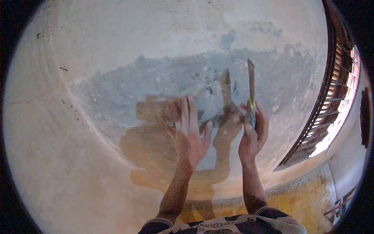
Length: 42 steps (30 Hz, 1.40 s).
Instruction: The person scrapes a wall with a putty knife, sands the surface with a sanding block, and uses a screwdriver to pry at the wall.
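Note:
In front of me a pale wall (117, 35) carries a wide grey patch (175, 74) where its light coating is gone. My left hand (189, 140) is raised over the lower part of this patch, its fingers stretched out and thumb apart, slightly blurred. To the right of it, my right hand (252, 136) is wrapped round the handle of a knife (251, 80). The knife's long, narrow, brownish blade points up, with a yellow band where it meets the handle. Shadows of both hands and the blade fall on the wall to the left.
A barred window (331, 101) with a dark frame stands at the right, letting in bright light. Below the wall is a yellowish tiled surface (300, 199). A thin crack (31, 100) and several small marks show on the left wall.

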Tool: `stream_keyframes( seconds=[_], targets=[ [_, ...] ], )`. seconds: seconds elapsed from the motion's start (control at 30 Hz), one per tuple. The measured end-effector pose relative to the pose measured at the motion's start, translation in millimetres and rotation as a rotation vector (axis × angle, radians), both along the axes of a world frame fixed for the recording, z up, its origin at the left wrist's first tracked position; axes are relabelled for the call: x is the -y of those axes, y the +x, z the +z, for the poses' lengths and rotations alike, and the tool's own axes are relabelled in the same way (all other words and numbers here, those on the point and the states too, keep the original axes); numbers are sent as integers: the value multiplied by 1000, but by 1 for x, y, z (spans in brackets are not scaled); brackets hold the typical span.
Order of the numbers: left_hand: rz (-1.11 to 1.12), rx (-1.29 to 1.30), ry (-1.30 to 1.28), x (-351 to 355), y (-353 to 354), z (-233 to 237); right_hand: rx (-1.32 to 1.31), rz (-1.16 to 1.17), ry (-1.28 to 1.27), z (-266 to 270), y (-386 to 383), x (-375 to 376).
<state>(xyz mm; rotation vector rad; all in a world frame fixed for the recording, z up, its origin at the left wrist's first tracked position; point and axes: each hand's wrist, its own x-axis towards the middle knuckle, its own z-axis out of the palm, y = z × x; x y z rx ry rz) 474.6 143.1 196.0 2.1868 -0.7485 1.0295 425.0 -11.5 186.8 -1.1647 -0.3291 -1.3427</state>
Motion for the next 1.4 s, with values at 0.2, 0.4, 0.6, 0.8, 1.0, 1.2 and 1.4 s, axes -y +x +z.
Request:
stream_keyframes(
  seconds=[0.2,0.4,0.6,0.8,1.0,1.2,1.4],
  targets=[
    [51,-157,231,35,-42,-75,-306,237,190,-87,-47,25],
    [36,9,16,50,-20,-23,-426,271,255,-105,-88,42],
    [4,6,-73,80,-39,-98,-470,226,169,-109,-119,63],
    [-31,-176,-345,52,-55,-100,-502,309,224,-126,-131,65],
    [-301,-697,-501,45,-113,-173,-630,393,156,-136,-147,72],
    [-357,-810,-360,25,-131,-201,-669,499,203,-156,-151,75],
    [-381,-1050,-379,34,-115,-195,-681,492,219,-159,-146,83]
  ],
)
